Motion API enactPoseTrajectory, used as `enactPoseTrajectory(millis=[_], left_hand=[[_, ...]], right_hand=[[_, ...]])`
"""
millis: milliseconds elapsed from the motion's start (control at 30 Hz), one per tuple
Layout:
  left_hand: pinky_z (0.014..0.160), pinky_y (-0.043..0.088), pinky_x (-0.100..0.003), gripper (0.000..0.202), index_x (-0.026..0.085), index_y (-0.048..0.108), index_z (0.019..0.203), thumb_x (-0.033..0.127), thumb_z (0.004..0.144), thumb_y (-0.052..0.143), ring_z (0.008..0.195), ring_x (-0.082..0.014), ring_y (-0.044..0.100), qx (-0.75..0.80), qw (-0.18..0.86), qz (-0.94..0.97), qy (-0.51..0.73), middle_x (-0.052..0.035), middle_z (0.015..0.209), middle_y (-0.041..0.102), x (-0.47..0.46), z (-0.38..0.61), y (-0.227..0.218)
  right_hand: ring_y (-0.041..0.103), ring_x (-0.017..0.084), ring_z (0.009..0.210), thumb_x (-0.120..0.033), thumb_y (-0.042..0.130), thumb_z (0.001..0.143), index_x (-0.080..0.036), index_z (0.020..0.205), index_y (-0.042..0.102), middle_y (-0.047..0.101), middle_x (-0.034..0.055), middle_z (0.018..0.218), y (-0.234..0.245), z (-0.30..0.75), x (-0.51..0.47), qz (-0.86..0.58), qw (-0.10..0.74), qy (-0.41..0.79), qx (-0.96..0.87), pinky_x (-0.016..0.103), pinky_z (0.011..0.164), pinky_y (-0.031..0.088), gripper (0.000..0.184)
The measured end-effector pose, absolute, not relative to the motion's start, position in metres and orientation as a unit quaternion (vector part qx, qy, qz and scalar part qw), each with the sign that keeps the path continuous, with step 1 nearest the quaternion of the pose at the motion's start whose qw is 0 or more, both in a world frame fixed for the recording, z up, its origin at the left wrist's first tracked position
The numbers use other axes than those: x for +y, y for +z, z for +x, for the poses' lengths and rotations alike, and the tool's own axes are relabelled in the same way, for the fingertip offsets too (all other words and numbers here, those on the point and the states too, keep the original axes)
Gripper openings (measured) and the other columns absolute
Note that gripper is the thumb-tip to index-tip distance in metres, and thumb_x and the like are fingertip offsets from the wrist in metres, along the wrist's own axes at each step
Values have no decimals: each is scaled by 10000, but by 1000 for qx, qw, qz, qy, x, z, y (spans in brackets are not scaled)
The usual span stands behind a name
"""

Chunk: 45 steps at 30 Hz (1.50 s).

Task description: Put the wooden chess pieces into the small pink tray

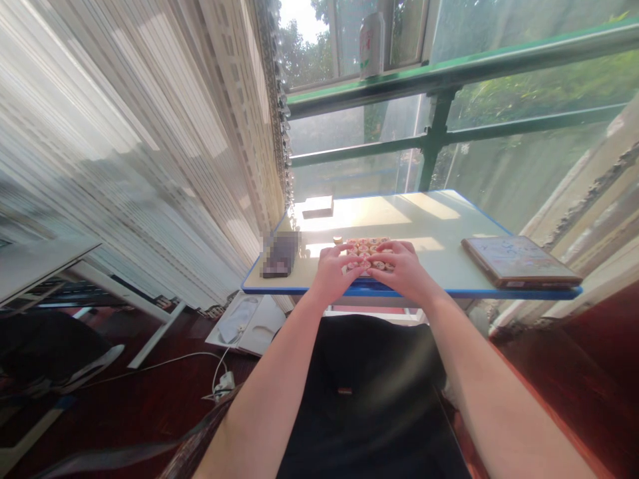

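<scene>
Several round xiangqi pieces (366,251) with red markings sit packed in rows near the front edge of the table (429,256). At the left side of this block, my left hand (332,271) rests with its fingers stretched over the outer pieces. My right hand (405,267) reaches in from the right, fingers apart and touching pieces on that side. Both thumbs lie along the near row. Part of the block is hidden under my fingers. A single xiangqi piece (338,239) stands apart, just beyond my left hand.
A flat framed box (519,259) lies at the table's right end. On the left is a dark pixelated object (280,254), with a small white box (318,207) farther back. A can (371,45) stands on the green window rail (499,56). Curtains hang at the left.
</scene>
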State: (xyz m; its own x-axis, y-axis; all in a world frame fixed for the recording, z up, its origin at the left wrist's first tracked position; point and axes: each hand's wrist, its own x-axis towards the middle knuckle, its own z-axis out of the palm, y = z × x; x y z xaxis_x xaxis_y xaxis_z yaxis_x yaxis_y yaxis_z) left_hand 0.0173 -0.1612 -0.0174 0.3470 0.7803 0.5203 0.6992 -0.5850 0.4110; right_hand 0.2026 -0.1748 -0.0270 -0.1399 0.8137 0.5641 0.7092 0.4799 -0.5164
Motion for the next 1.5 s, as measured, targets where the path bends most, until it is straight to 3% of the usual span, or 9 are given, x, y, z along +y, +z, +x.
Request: enactPoseTrajectory(millis=[667, 1133, 1300, 1500], left_hand=[[1007, 349, -428, 236, 306, 715, 990, 389, 824, 569, 1139, -265, 459, 472, 37, 831, 291, -27, 1245, 559, -160, 18, -16], [999, 342, -428, 194, 292, 723, 895, 363, 841, 550, 1128, -250, 434, 451, -11, 841, 300, -19, 1260, 540, -167, 17, -18], [1020, 344, -392, 210, 266, 686, 984, 342, 847, 546, 1132, -224, 439, 430, 1, 842, 325, -29, 1233, 558, -165, 16, -18], [1012, 364, -378, 194, 229, 666, 959, 334, 817, 588, 1131, -220, 457, 428, 9, 831, 356, -41, 1193, 578, -166, 16, -18]], right_hand=[[468, 269, 1026, -423, 604, 780, -302, 829, 749, 563, 72, 1012, -28, 204, -175, -487, 394, 51, -778, 437, 957, 392, 195], [490, 256, 1012, -375, 608, 794, -269, 805, 741, 586, 73, 1004, -26, 204, -177, -466, 412, 38, -782, 441, 954, 390, 170], [498, 246, 1010, -384, 591, 804, -271, 817, 736, 591, 68, 999, -27, 205, -176, -473, 412, 33, -778, 425, 947, 395, 184], [497, 252, 1015, -399, 613, 783, -286, 845, 737, 585, 65, 1030, -29, 205, -177, -453, 397, 12, -798, 440, 947, 387, 178]])
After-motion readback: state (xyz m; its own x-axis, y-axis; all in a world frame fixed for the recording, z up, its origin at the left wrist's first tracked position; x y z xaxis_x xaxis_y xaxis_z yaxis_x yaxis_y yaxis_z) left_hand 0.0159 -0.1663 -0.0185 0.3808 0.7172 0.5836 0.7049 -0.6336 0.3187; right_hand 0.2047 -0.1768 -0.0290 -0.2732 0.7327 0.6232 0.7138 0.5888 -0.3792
